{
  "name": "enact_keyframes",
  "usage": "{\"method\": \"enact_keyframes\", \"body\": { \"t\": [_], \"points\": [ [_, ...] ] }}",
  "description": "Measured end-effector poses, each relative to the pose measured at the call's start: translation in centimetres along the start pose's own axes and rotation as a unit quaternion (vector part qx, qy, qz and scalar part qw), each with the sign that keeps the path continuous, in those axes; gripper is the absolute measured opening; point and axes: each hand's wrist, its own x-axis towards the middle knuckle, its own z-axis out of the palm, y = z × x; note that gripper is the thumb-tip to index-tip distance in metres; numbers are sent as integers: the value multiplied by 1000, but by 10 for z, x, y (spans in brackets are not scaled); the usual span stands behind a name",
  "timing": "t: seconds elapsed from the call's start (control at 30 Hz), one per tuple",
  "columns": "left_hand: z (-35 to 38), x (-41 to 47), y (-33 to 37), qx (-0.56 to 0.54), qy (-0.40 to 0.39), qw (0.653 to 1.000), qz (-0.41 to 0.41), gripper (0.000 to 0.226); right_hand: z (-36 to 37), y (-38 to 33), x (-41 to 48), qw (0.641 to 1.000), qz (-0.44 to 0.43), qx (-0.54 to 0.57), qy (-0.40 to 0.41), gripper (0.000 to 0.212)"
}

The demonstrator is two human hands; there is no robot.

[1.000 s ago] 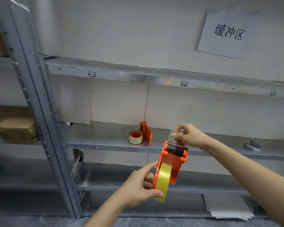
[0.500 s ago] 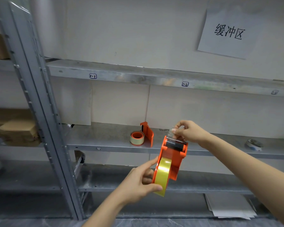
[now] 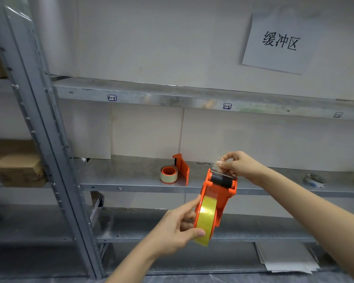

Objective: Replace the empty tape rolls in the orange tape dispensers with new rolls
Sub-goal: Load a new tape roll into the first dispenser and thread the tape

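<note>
The tape dispenser point(image 3: 223, 199) in the left hand point(image 3: 176, 229) has an orange body and a black roller point(image 3: 222, 181). Its tape roll point(image 3: 204, 219) is translucent yellow. The tape end point(image 3: 217, 167) at the right hand point(image 3: 239, 165) is clear. The shelf roll point(image 3: 169, 175) left of it is cream with an orange core.

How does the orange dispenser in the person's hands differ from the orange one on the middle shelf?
The held dispenser carries a thick yellow roll; the shelf dispenser has only a thin pale roll at its left. The left hand grips the held dispenser while the right hand pinches the tape end at its top; the shelf dispenser rests untouched on the shelf. Both are orange plastic.
</note>
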Motion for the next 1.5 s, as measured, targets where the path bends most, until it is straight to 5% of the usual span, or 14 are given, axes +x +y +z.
{"method": "enact_keyframes", "body": {
  "t": [0.37, 0.9, 1.27, 1.37, 1.5],
  "points": [
    [11, 3, 2, -54, -9, 998, 41, 91, -15, 2, 9, 999, 5, 32, -4, 12],
    [10, 2, 12, -72, -17, 995, 60, 91, -17, 27, 20, 975, 119, 131, -138, 23],
    [-1, -1, 12, -186, 3, 981, 57, 90, -3, 63, 13, 935, 79, 268, -217, 30],
    [-9, 0, 12, -179, 13, 983, 49, 89, -3, 59, 7, 950, 22, 215, -224, 34],
    [-9, 2, 5, -173, 34, 984, 21, 86, -5, 52, 8, 981, -26, -36, -188, 35]
  ]
}}
